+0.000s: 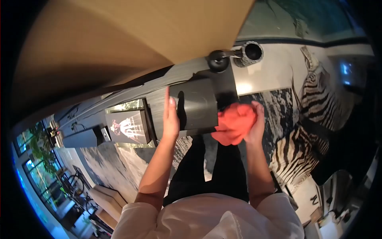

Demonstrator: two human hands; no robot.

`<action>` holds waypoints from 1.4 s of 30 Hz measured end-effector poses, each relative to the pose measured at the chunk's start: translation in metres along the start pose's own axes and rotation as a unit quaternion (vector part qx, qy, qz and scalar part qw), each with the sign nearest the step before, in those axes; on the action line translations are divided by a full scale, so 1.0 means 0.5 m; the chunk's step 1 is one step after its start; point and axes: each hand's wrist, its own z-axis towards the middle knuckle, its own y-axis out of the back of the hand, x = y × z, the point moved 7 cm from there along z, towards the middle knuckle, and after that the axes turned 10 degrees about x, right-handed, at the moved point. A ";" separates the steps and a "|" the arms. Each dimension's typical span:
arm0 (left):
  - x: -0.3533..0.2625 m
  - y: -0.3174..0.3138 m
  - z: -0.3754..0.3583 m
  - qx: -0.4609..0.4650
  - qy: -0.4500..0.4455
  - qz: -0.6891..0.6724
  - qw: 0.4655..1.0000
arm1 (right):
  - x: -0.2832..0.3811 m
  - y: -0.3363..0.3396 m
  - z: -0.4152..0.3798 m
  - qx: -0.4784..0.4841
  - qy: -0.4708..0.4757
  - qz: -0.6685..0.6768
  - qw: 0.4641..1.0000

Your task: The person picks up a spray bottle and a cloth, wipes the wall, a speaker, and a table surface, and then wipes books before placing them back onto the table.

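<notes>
A dark rectangular box or book (197,105) lies on a long dark wood-grained surface (157,115) in front of me. At its left end is my left hand (171,120), held flat and upright with the fingers stretched out, and nothing in it. My right hand (256,123) grips a crumpled red cloth (234,123) at the box's right end. The cloth touches or overlaps the box's right edge and is slightly blurred.
Illustrated books (128,126) lie to the left on the surface. A black round object (218,61) and a patterned cup-like holder (250,53) stand beyond. A zebra hide (318,95) and a marbled rug (274,107) are at the right; a tan panel (139,32) rises ahead.
</notes>
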 end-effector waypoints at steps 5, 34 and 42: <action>-0.018 -0.012 0.008 -0.054 -0.055 0.070 0.995 | -0.119 -0.126 0.058 0.226 0.036 -0.233 0.945; 0.272 0.016 -0.265 0.023 0.220 -0.255 0.941 | -0.294 -0.076 -0.233 0.325 -0.043 -0.459 0.826; 0.143 0.183 -0.154 -0.188 0.020 -0.507 0.841 | -0.162 0.040 -0.125 0.008 0.054 -0.341 0.939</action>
